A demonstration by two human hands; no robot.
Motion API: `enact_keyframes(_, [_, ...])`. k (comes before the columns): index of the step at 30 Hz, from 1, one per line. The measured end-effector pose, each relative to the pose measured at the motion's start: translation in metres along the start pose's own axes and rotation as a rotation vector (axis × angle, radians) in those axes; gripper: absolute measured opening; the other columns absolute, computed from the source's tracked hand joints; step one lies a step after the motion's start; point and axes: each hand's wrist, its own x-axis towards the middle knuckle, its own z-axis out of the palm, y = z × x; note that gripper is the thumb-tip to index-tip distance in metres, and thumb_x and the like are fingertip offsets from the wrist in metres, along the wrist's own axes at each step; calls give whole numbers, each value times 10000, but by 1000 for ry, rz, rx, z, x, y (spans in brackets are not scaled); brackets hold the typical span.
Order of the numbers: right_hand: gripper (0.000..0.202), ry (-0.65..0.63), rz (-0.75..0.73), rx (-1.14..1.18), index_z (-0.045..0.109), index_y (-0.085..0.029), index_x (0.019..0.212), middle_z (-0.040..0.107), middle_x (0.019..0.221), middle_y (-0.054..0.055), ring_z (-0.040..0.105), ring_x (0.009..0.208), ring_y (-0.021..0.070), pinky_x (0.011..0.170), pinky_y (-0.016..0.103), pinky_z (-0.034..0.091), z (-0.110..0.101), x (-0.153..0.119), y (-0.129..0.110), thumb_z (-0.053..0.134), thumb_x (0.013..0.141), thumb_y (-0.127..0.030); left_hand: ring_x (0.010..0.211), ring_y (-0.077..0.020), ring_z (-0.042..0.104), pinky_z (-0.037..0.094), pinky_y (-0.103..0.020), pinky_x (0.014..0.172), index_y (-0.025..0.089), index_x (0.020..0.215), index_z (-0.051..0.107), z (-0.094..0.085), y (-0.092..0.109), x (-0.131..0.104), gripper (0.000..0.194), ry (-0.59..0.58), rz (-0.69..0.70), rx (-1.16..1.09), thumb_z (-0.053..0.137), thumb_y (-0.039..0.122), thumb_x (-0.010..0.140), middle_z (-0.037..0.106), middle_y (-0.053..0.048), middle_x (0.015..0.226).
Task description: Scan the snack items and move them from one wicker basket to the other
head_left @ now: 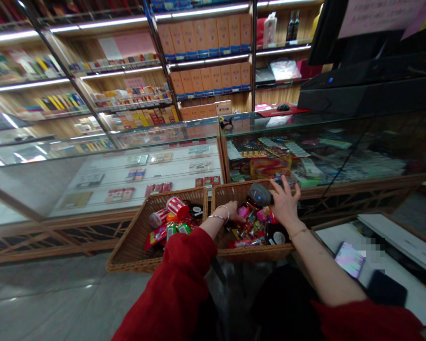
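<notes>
My right hand [286, 204] is over the right wicker basket [230, 258], its fingers around a dark grey barcode scanner [260, 194] whose rounded head points left. Down inside the same basket, the fingers of my left hand [231, 211] are bent together among wrapped candies [253, 227]; what they grip is hidden. A pink-wrapped piece lies by those fingertips. A round black container [277, 236] with a white label sits at the basket's right side. In the left wicker basket [128, 241] are a red-and-white striped tub [177, 207], green packets [175, 228] and other snacks.
A glass display counter [156, 166] stands behind the baskets, with boxes and packs inside. Shelves of orange boxes [206, 38] rise beyond it. To the right, a phone [350, 259] and a dark flat item [386, 289] lie on a white surface. A monitor [323, 33] stands upper right.
</notes>
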Motion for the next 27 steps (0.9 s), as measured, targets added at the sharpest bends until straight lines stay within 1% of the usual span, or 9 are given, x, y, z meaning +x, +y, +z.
enact_keyframes(3, [299,-7,3,-1,711,-215,978,593,1482,67,288,1517,339,1184,682,135,0,0,0,566,733,-122,1351,-339,559,495,-394,1081,190,1420,516,3,1,0,950,-37,-12,21,886,548,622,568,-158,1490])
enact_keyframes(6, [301,-10,11,-5,712,-218,969,595,1479,69,276,1523,335,1183,685,144,0,0,0,563,727,-120,1354,-361,554,480,-476,1097,218,1380,564,5,3,2,860,-71,-37,30,860,570,652,597,-158,1462])
enact_keyframes(10, [301,-9,10,-5,708,-223,974,595,1479,70,282,1520,333,1183,695,142,0,-1,-1,559,730,-128,1292,-365,609,491,-507,1080,217,1324,626,4,3,5,773,-119,-59,25,838,579,674,659,-156,1389])
enact_keyframes(15, [341,-5,0,-2,706,-223,1000,585,1488,77,281,1519,339,1181,701,143,1,-2,-2,571,702,-125,1306,-384,592,497,-508,1070,208,1277,671,4,1,8,758,-128,-63,29,866,559,634,643,-168,1408])
enact_keyframes(18, [351,-12,-2,-12,707,-223,1007,593,1479,78,289,1515,338,1182,695,150,1,-2,-2,577,696,-124,1319,-387,579,503,-490,1063,205,1281,672,4,-2,10,792,-127,-52,19,853,599,618,634,-165,1421])
enact_keyframes(20, [348,-16,1,-15,706,-223,1010,595,1478,73,296,1513,337,1181,693,157,1,-2,-3,577,702,-126,1247,-324,644,541,-396,1009,219,1269,678,4,-4,11,720,-142,-25,-10,787,628,686,681,-124,1365])
enact_keyframes(23, [343,-17,7,-14,706,-224,1005,591,1483,72,299,1512,341,1177,696,157,0,-2,-4,570,707,-121,1113,-226,716,566,-271,906,250,1233,688,4,-7,13,564,-164,9,-44,736,563,766,747,-46,1253])
enact_keyframes(25, [335,-13,5,-11,706,-225,1002,589,1485,75,298,1512,344,1176,700,151,-1,-2,-5,568,715,-123,1118,-223,714,564,-266,903,253,1219,689,4,-8,14,554,-162,12,-45,764,536,749,751,-38,1242])
enact_keyframes(27, [330,-7,0,-5,706,-226,1002,589,1484,78,292,1515,345,1177,701,143,-1,-3,-5,569,719,-126,1177,-266,687,553,-321,958,242,1200,691,4,-7,14,597,-148,2,-31,800,559,705,736,-67,1271])
